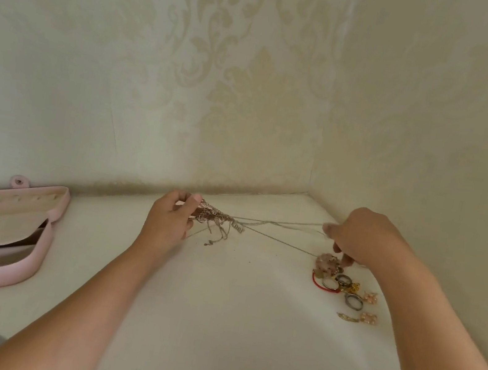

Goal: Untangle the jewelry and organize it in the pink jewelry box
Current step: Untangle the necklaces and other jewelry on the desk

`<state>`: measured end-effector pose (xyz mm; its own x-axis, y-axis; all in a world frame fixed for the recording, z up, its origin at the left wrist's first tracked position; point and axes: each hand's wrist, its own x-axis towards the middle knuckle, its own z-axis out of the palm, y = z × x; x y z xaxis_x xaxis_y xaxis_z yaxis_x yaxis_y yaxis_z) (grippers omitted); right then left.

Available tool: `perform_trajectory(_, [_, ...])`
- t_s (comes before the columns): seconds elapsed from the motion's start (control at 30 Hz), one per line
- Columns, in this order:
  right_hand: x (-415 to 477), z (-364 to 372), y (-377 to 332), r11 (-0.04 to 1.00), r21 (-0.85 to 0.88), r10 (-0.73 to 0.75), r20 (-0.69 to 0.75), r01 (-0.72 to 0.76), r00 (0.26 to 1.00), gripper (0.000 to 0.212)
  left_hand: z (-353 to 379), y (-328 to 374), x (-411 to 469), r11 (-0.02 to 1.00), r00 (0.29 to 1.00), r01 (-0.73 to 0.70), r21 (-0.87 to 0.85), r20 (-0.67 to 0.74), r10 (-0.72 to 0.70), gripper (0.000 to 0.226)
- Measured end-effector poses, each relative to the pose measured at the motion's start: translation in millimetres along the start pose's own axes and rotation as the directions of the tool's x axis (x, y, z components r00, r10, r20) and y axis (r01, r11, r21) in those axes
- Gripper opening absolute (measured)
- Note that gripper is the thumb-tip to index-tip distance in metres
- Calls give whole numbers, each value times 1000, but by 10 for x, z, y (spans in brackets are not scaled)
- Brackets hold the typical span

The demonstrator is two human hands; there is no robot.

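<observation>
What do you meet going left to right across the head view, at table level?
pink jewelry box → left hand → tangled clump → chain strands → right hand. The ring pile lies below the right hand, so it is left out.

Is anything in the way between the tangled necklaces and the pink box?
No, nothing visible. Only tabletop lies between the tangled chains in the left hand and the open pink box. The right hand pinches a stretched chain on the far side, beside the pile of rings.

Pink jewelry box (39, 249), cream damask-patterned wallpaper (224, 67), red band (321, 285), white tabletop (232, 297).
</observation>
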<state>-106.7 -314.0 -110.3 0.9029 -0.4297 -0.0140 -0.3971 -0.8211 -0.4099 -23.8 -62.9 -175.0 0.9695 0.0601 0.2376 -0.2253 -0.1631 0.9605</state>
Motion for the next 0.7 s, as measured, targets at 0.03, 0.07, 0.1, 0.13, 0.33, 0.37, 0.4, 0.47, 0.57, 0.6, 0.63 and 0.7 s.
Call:
perform_trajectory(0.03, [10, -10, 28, 999, -45, 6, 1, -6, 1000, 24, 5, 9, -9, 999, 999, 34, -39, 33, -33, 20])
perform_trajectory(0.07, [7, -13, 49, 996, -87, 14, 15, -13, 1000, 20, 13, 14, -17, 997, 997, 53, -55, 65, -50, 20])
perform_trajectory(0.1, [7, -7, 58, 992, -129, 17, 35, -13, 999, 20, 25, 12, -24, 997, 994, 59, -42, 92, -55, 21])
perform_trajectory(0.13, [-10, 2, 53, 987, -163, 15, 60, -5, 998, 22, 41, 13, -38, 998, 992, 57, -10, 117, -56, 22])
perform_trajectory(0.33, [-137, 138, -183, 962, -82, -253, 98, 261, 963, 23, 124, 90, -134, 999, 978, -11, 51, 211, 0, 24])
perform_trajectory(0.37, [-180, 203, -255, 947, 36, -322, 61, 320, 945, 21, 127, 103, -147, 999, 976, -18, 38, 218, 9, 24])
perform_trajectory(0.4, [-228, 279, -321, 920, 151, -371, 39, 361, 928, 20, 127, 117, -163, 999, 974, -26, 22, 227, 20, 23])
perform_trajectory(0.47, [-278, 459, -426, 866, 310, -426, 47, 392, 903, 24, 125, 142, -189, 999, 967, -39, -3, 251, 38, 24])
perform_trajectory(0.57, [-276, 663, -495, 812, 443, -447, 55, 380, 893, 20, 129, 166, -211, 997, 960, -31, -71, 275, 50, 24])
perform_trajectory(0.6, [-258, 690, -506, 792, 480, -443, 31, 376, 896, 15, 129, 168, -213, 996, 958, -28, -88, 284, 52, 23])
perform_trajectory(0.63, [-238, 705, -512, 777, 511, -434, 12, 367, 901, 12, 130, 168, -214, 995, 954, -27, -92, 295, 54, 23])
perform_trajectory(0.7, [-214, 723, -523, 755, 564, -426, 32, 335, 904, 9, 133, 171, -218, 995, 947, -25, -96, 318, 54, 24])
